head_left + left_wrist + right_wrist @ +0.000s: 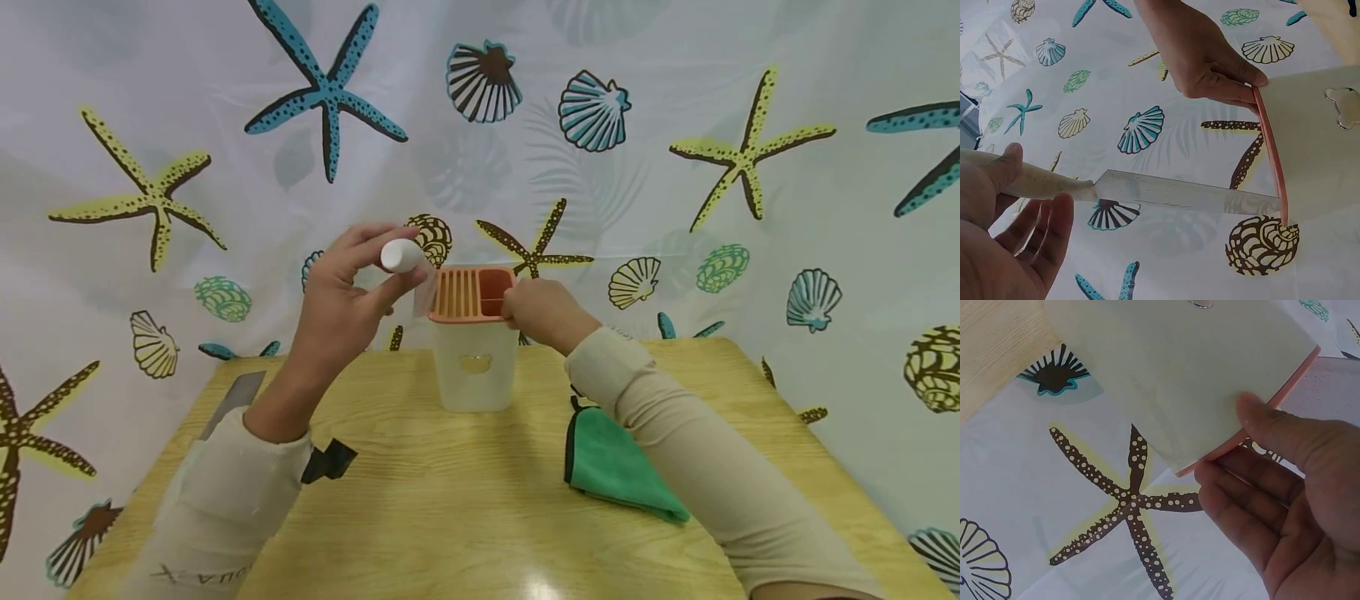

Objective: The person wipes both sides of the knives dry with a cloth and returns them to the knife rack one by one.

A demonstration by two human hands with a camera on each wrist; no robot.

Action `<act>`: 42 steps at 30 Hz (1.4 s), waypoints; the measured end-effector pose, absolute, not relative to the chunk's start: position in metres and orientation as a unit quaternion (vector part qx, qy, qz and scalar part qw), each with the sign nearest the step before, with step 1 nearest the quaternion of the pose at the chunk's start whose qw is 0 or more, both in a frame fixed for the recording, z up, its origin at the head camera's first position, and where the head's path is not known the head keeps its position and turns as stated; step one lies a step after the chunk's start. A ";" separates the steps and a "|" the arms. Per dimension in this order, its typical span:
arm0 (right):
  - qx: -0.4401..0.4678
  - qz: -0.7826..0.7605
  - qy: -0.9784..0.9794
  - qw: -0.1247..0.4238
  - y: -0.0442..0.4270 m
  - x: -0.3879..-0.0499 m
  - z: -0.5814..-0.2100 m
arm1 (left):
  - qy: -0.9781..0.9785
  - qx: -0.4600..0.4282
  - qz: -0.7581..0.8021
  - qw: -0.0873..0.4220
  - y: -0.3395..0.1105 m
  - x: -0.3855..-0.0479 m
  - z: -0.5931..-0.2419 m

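My left hand (337, 292) grips the white handle of a knife (1179, 192) above and to the left of a cream knife holder (476, 375). The blade points down, and its tip meets the holder's orange rim (1270, 147) in the left wrist view. Whether the tip has entered a slot I cannot tell. The holder's top has several narrow slots on the left and an open compartment on the right. At the right side of that rim, my right hand (551, 312) pinches it between thumb and fingers (1241, 469). The holder stands upright on the table.
A green cloth (618, 462) with black edging lies on the right of the wooden table (420, 517), partly under the right forearm. Near the left sleeve lie a black item (330, 461) and a flat grey piece (236, 396). A shell-and-starfish patterned curtain (480, 167) hangs behind.
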State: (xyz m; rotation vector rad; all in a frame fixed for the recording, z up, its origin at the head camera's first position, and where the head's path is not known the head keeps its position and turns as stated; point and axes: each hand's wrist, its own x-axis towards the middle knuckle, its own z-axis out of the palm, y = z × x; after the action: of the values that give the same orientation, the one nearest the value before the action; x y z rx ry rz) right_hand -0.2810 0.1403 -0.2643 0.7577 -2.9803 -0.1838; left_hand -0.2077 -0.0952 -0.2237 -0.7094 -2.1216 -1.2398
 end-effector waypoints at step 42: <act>0.216 -0.047 -0.974 0.049 0.141 -0.276 -0.274 | -0.877 -0.166 -0.407 0.194 -0.089 -0.295 -0.185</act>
State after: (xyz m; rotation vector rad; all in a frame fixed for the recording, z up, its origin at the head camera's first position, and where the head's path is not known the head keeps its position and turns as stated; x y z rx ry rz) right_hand -0.2762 0.1414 -0.2739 0.6583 -2.9674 -0.1439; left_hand -0.2951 -0.0890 -0.1851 -0.4667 -2.4586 -1.1419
